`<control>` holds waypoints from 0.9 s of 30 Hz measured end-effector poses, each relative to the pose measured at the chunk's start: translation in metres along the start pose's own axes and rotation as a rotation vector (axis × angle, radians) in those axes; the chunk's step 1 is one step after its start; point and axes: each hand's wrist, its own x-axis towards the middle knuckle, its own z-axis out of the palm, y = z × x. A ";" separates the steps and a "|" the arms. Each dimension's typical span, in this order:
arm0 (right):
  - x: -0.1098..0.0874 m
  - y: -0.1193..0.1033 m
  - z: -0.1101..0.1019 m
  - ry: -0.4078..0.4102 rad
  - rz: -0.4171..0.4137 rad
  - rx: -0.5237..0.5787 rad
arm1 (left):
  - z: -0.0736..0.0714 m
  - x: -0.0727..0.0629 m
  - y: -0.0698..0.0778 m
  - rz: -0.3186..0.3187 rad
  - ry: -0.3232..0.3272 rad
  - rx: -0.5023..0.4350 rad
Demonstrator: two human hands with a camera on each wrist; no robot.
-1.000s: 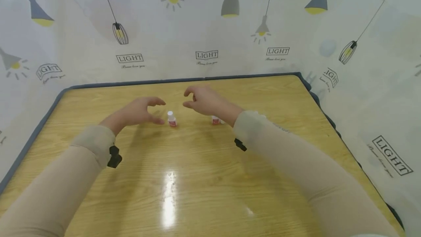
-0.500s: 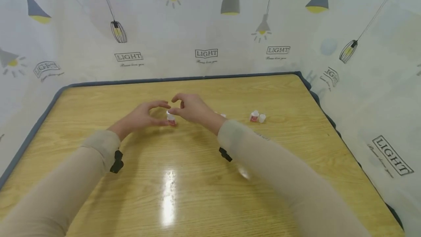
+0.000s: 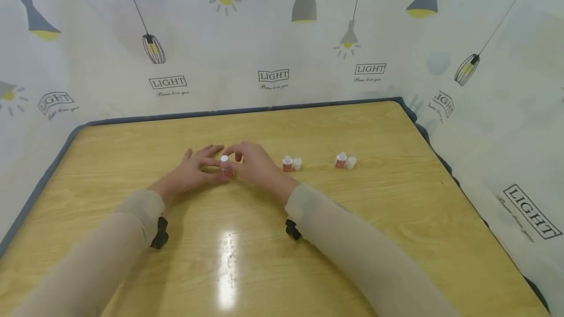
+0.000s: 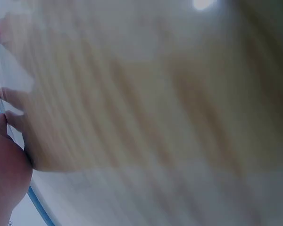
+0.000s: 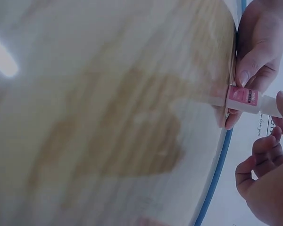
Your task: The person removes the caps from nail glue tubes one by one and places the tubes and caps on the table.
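Observation:
A small white bottle [image 3: 227, 171] with a pink-red label stands upright on the wooden table, a white cap [image 3: 224, 159] on top. My left hand [image 3: 194, 170] holds its lower part between thumb and fingers. From the other side, my right hand [image 3: 255, 163] pinches the cap with thumb and forefinger. The right wrist view shows the label [image 5: 245, 98] between the left fingertips, while the right hand [image 5: 273, 179] has its other fingers curled below the cap. In the left wrist view only part of the left hand [image 4: 7, 174] shows at the edge.
Right of my hands stands a similar small bottle [image 3: 288, 164] with a loose white cap [image 3: 297, 163] beside it. Farther right is another such bottle [image 3: 340, 161] and its loose cap [image 3: 351, 162]. The table's dark padded edge [image 3: 176, 117] meets a lamp-printed wall covering.
Both hands have come together at the left bottle and now hold it, the right one having moved left onto its cap. The other two bottles, earlier hidden by the right arm, are now uncovered.

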 end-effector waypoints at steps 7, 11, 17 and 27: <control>-0.001 -0.003 0.003 0.042 -0.036 -0.020 | 0.004 -0.004 0.000 0.008 0.053 0.070; -0.001 -0.004 0.002 0.021 -0.019 -0.030 | 0.005 -0.004 -0.001 -0.008 0.057 0.097; -0.002 -0.001 0.002 0.031 -0.004 -0.027 | 0.007 0.001 -0.002 -0.019 0.044 0.121; -0.004 -0.002 -0.001 0.027 -0.083 -0.103 | 0.004 0.002 0.002 -0.005 0.023 0.131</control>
